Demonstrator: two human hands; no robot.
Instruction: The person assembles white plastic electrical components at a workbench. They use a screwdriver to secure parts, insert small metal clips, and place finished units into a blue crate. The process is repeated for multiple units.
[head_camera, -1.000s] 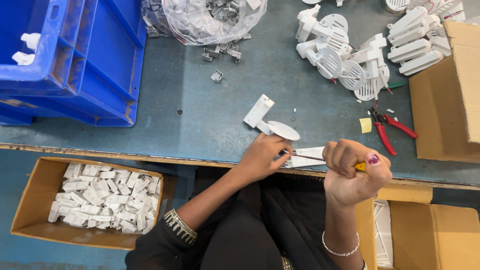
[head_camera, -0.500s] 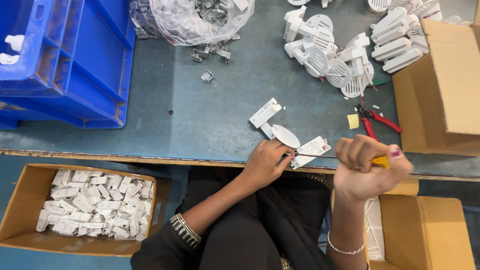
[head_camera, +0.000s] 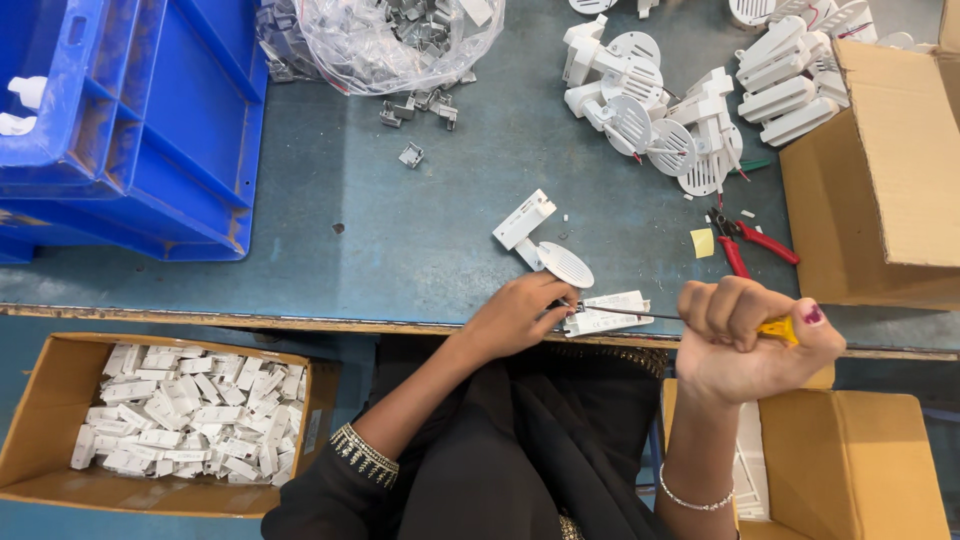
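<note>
Spanning most of the frame, the grey-blue bench (head_camera: 380, 240) carries everything here. A stack of blue plastic crates (head_camera: 130, 120) fills the upper left, and a cardboard box (head_camera: 880, 170) stands at the right edge. Below the bench edge at lower left, an open carton (head_camera: 30, 440) holds many small white plastic blocks. A clear bag of metal clips (head_camera: 400, 35) lies at the top centre, and a heap of white round-grilled lamp housings (head_camera: 650, 110) lies at the upper right, with red-handled cutters (head_camera: 755, 245) below them.

At the bench edge, low in the centre, lies a small flat white driver module (head_camera: 610, 313). The left hand (head_camera: 515, 318) presses down on its near end, fingers curled over it. The right hand (head_camera: 750, 340) is clenched in a fist round the yellow handle of a screwdriver (head_camera: 700, 320), whose thin shaft runs left to the module.

The module looks light, stiff and smooth-shelled, so it would likely skid under a push unless pinned flat. Its long edges seem the best place to grip. Any thin leads are probably delicate.
</note>
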